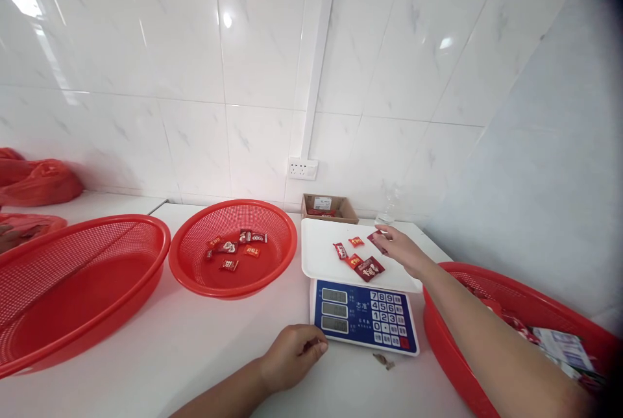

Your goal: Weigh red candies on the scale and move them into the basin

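Observation:
A white electronic scale with a blue keypad sits on the white table. Several small red wrapped sweets lie on its white pan. My right hand reaches over the pan's far right side, fingers pinched on a dark red packet. My left hand rests on the table beside the scale's front left corner, fingers curled loosely; whether anything is inside it is hidden.
A round red basket left of the scale holds several sweets. A larger red basket stands at far left, another with packets under my right arm. A cardboard box and wall socket are behind. A scrap lies before the scale.

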A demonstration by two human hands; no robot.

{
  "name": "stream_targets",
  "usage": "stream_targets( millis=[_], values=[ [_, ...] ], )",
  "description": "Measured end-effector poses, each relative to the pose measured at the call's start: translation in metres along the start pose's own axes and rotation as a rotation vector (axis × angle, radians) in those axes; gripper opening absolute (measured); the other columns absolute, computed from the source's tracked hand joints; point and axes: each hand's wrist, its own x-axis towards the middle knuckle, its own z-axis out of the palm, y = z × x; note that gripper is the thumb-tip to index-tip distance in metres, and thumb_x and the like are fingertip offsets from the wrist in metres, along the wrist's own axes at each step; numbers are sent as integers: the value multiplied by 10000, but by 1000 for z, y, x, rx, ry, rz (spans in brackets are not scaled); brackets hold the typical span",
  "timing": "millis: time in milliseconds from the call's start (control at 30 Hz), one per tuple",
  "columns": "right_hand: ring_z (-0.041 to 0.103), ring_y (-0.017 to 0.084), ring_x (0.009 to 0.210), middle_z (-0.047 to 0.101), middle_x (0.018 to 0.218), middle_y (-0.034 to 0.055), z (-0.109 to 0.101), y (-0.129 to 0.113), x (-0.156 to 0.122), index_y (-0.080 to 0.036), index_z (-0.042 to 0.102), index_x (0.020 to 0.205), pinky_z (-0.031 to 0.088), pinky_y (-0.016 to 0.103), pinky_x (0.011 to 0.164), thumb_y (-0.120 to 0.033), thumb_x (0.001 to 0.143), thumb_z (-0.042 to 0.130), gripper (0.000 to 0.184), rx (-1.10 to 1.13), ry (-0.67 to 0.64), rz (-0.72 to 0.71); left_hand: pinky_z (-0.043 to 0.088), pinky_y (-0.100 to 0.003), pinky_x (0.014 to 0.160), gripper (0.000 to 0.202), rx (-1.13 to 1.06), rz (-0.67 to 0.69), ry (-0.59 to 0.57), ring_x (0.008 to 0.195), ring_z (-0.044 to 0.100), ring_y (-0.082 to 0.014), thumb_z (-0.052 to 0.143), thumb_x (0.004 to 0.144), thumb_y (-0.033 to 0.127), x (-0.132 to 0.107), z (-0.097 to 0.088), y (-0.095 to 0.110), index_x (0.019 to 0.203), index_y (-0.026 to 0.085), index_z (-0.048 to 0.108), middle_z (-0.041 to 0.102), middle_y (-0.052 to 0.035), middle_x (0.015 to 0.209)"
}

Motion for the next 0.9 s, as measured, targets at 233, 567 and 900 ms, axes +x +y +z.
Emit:
stream_targets(
  millis=[233,567,900],
  values=[
    [457,271,1192,445,1354,135,8,11,-5,-148,459,1281,395,384,949,-318,791,507,521,-145,-99,-27,369,-183,591,249,-14,3,8,651,482,-113,432,854,317,0,0,-1,874,171,633,593,-6,742],
    [219,300,1326,314,1440,103,38,-6,-8,-190,355,1358,254,486,1035,-471,848,387,584,-313,-104,-122,377,-189,599,263,0,1,-9,666,497,-120,421,864,326,0,1,0,880,174,635,603,-13,764],
    [130,325,1344,241,1475,20,89,-18,4,-308,450,1282,115,626,1020,-566,847,323,522,-401,-111,-235,358,-185,574,301,-42,-9,4,628,454,-109,430,861,377,0,2,-1,871,162,640,578,-9,715]
  ],
)
